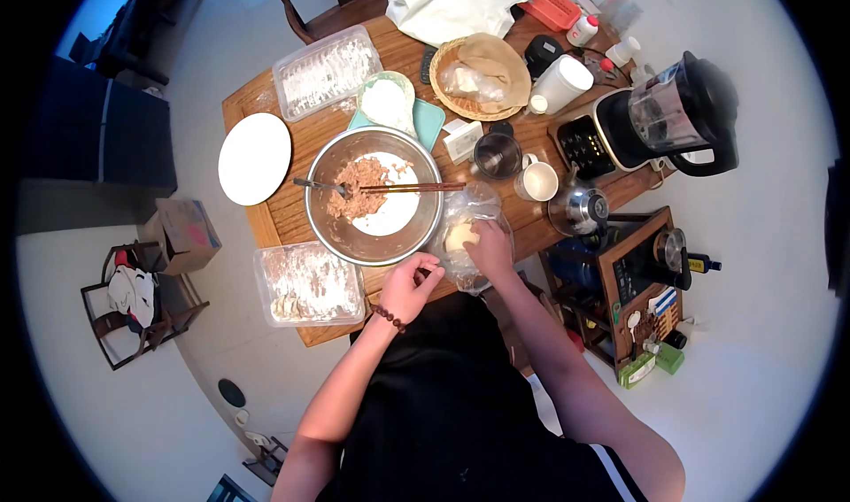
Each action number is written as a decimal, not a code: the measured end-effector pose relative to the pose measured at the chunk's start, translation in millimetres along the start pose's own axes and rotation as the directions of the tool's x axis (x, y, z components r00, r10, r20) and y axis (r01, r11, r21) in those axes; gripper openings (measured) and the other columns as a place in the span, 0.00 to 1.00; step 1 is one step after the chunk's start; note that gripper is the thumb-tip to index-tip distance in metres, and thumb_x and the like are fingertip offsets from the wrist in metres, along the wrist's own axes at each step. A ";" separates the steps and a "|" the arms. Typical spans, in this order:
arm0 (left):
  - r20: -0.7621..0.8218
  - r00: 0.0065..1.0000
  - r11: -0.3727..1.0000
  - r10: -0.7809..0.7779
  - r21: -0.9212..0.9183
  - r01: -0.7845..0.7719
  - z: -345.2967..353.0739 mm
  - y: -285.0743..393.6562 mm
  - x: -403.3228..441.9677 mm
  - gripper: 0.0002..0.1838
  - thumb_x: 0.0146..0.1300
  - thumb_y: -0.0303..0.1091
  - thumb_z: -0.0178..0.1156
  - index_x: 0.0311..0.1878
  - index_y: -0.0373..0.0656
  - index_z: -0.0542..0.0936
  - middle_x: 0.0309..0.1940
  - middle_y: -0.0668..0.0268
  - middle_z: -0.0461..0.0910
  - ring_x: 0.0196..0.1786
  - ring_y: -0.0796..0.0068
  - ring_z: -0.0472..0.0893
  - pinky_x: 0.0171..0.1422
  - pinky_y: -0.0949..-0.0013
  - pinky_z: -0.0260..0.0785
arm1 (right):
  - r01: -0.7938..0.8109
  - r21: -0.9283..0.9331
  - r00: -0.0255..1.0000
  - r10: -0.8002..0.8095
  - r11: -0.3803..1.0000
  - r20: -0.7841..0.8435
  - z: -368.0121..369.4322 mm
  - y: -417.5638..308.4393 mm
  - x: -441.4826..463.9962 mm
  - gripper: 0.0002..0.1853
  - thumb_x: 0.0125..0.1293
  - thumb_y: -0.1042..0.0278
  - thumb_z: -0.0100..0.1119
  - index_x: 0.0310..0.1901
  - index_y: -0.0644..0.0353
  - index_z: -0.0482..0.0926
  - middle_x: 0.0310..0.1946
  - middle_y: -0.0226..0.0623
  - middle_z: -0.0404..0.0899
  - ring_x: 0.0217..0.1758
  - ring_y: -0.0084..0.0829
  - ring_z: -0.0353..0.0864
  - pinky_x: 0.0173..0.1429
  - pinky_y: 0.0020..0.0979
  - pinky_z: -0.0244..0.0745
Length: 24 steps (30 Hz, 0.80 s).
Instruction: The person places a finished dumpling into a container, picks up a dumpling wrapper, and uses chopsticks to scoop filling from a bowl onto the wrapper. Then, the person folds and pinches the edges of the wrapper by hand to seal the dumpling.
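My right hand [490,248] has its fingers curled over a pale lump of dough [460,236], which lies on clear plastic wrap [478,203] at the table's near edge. To its left, my left hand [412,288], with a dark bead bracelet [388,318] at the wrist, hovers by the rim of a large steel bowl [312,223]. Its fingers are curled in toward the thumb, and what they hold, if anything, is hidden. Inside the bowl are pinkish minced filling [354,203] and a white plate or disc [396,217]. Chopsticks [416,187] and a fork [319,185] rest across it.
Floured plastic trays [297,281] [328,70] flank the bowl, the nearer one holding a few dumplings. A white plate [254,158], flour bowl [387,101], basket [440,99], mug [537,181], kettle [580,208] and blender [677,108] stand around.
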<state>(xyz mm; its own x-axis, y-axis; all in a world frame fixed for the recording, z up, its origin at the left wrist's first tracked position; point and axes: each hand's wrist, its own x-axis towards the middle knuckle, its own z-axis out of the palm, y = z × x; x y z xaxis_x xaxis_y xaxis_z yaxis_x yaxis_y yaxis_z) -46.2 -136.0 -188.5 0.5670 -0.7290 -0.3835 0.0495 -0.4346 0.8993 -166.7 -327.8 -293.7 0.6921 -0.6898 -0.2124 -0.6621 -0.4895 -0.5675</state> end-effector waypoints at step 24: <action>-0.030 1.000 1.000 0.003 0.018 -0.003 -8.4 -6.1 5.8 0.14 0.69 0.35 0.70 0.52 0.38 0.84 0.36 0.71 0.85 0.32 0.85 0.74 0.39 0.76 0.70 | 0.221 -0.146 0.975 -0.222 0.964 0.009 -8.8 3.3 -7.5 0.15 0.61 0.66 0.70 0.51 0.55 0.88 0.49 0.33 0.83 0.58 0.36 0.79 0.61 0.41 0.67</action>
<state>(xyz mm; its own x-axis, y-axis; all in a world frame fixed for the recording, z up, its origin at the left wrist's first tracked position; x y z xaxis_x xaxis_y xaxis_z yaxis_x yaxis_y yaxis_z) -36.3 -133.2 -194.5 0.5914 -0.7143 -0.3742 0.0336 -0.4419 0.8964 -176.6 -328.9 -286.9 0.8242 -0.5593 -0.0885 -0.5277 -0.7019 -0.4783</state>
